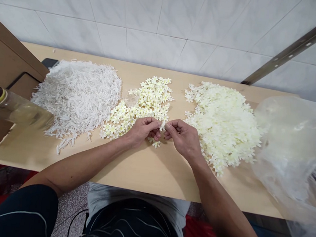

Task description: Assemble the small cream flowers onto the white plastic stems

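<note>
the left hand (143, 130) and the right hand (184, 137) meet over the middle of the bench (147, 173), a small pale flower (162, 125) between them. thumb and forefinger of each hand pinch it, one from the left, one from the right; the other fingers are curled in below. the flower is held just above the bench, partly covered by the fingertips. a loose flower (156, 144) lies on the bench just below the hands, on their near side.

a middle heap (152, 99) of cream flowers with yellow centres spreads behind and left of the left hand. the right heap (226, 124), bigger and paler, lies just right of the right hand. at far left is a pile of thin white strands (77, 93), a few straying to its near edge.

a clear bottle (23, 110) with a dark, yellow-rimmed top leans in at the left, before a brown box (9, 46). a clear plastic bag (288, 144) slumps over the bench's right end.
</note>
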`<state>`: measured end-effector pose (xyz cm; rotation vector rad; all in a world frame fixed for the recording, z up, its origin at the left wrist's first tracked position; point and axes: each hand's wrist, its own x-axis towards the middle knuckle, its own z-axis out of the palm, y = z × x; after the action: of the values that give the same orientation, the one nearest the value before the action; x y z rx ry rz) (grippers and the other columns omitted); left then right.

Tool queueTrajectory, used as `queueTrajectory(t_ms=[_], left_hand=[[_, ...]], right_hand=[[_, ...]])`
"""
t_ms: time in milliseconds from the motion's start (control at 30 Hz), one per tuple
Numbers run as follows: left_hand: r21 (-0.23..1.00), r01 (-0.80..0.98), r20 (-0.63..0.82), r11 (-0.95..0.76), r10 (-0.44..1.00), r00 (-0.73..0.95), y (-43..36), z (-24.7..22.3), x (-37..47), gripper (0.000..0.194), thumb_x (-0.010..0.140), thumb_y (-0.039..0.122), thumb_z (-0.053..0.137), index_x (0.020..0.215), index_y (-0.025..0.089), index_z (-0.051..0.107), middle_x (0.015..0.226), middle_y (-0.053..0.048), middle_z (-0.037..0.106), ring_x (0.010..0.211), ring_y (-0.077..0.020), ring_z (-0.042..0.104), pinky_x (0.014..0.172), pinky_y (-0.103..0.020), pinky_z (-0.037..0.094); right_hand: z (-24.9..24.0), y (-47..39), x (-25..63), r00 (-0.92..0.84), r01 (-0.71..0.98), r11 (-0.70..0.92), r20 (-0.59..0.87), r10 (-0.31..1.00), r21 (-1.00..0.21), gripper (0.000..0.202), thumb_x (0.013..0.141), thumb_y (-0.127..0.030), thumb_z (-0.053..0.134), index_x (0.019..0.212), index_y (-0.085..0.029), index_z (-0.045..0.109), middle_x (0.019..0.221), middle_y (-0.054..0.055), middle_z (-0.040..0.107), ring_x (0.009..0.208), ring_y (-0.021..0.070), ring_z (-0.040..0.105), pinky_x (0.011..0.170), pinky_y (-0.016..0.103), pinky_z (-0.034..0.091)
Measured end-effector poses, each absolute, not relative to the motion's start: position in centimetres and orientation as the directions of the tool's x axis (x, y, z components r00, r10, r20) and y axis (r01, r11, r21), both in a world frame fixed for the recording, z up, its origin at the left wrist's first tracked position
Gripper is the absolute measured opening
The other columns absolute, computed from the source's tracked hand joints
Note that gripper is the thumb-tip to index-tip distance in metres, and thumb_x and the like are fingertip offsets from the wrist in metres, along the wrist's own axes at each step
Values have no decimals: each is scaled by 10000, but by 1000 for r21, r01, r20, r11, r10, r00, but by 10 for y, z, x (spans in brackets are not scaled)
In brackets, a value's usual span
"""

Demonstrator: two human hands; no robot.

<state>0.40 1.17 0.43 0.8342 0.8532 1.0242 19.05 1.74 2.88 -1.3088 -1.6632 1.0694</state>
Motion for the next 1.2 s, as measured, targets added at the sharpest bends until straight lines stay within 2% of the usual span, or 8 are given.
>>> queueTrajectory(t_ms=[133,300,467,667,767,867,1000,1200], left_hand=[[869,-380,-228,317,938,262,11,6,5,337,803,442,808,801,163,619,656,-55,689,529,-127,635,545,-236,503],[911,-313,-216,268,958,191,10,8,8,306,781,402,802,803,155,624,653,-57,693,525,-137,649,550,-253,534],[915,-322,-196,241,966,167,11,6,8,279,750,313,778,948,170,643,626,-6,659,557,-162,673,528,-254,530],[872,-350,-278,342,935,221,12,6,3,270,755,248,661,998,152,729,573,-25,633,498,-151,606,475,-244,464],[785,-429,-364,447,893,265,14,7,2,256,749,269,665,959,144,739,594,-33,630,503,-145,599,476,-248,467],[711,-511,-397,483,876,276,15,10,2,183,753,320,701,825,151,697,688,-30,636,520,-123,604,444,-232,440],[777,-472,-324,417,907,269,13,12,3,323,770,420,796,745,142,635,775,-33,639,519,-97,588,408,-221,394],[857,-379,-263,349,929,262,10,11,4,394,726,441,868,887,137,676,850,-44,683,509,-73,571,392,-197,349]], right_hand=[[31,18,191,-162,335,113,61,985,-936,358,881,-539,722,893,-182,697,710,33,714,642,181,706,616,304,625],[34,17,191,-143,369,119,71,987,-922,364,875,-545,719,882,-181,701,727,42,720,622,183,702,581,295,601],[34,17,192,-129,399,133,88,988,-907,362,900,-542,700,905,-180,712,702,31,711,561,166,677,577,292,580],[36,16,192,-153,338,96,47,987,-936,381,908,-554,696,928,-174,692,675,19,696,560,158,673,590,287,578],[35,17,193,-162,308,77,27,986,-948,372,906,-542,703,927,-171,689,678,14,688,544,152,661,574,285,571],[34,18,194,-190,257,55,6,982,-965,377,902,-549,710,924,-173,686,689,12,685,546,153,658,580,297,584],[33,19,195,-219,221,43,-7,976,-974,377,913,-556,699,923,-180,678,689,8,680,551,158,666,583,301,588],[36,17,191,-98,379,53,17,995,-924,360,900,-539,700,895,-179,680,669,16,686,535,163,677,545,273,555]])
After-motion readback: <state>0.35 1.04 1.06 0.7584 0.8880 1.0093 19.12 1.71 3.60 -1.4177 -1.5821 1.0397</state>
